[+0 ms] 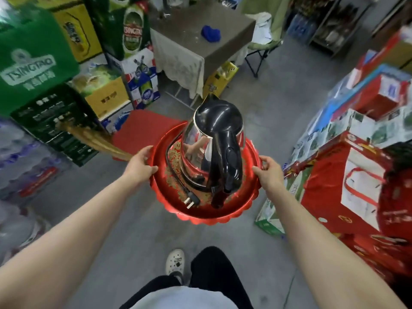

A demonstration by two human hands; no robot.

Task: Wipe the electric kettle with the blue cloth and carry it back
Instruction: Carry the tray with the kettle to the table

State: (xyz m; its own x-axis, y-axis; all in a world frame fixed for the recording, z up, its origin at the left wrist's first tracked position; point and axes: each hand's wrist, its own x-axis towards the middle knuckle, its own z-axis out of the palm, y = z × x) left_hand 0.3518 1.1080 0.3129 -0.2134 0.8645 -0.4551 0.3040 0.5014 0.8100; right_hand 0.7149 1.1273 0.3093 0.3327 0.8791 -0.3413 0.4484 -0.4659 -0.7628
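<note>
A cluttered storeroom with a grey concrete floor (pixel 278 112) surrounds the person, stacked beer cartons (pixel 40 70) on one side and red gift boxes (pixel 347 184) on the other. The stainless-steel electric kettle with black lid and handle (pixel 214 150) stands upright on a round red scalloped tray (pixel 200 216), its black power cord and plug (pixel 189 197) coiled beside it. The left hand (pixel 142 165) and right hand (pixel 268 172) each have their grip clamped on opposite rims of the tray, held at waist height. Well ahead, the crumpled blue cloth (pixel 211 33) lies on a grey tabletop (pixel 234 41). I judge this the carrying step; whether wiping is done cannot be told. Next calls for level, steady walking so the kettle doesn't slide. The kettle's base is hidden, and the surroundings are blurred.
</note>
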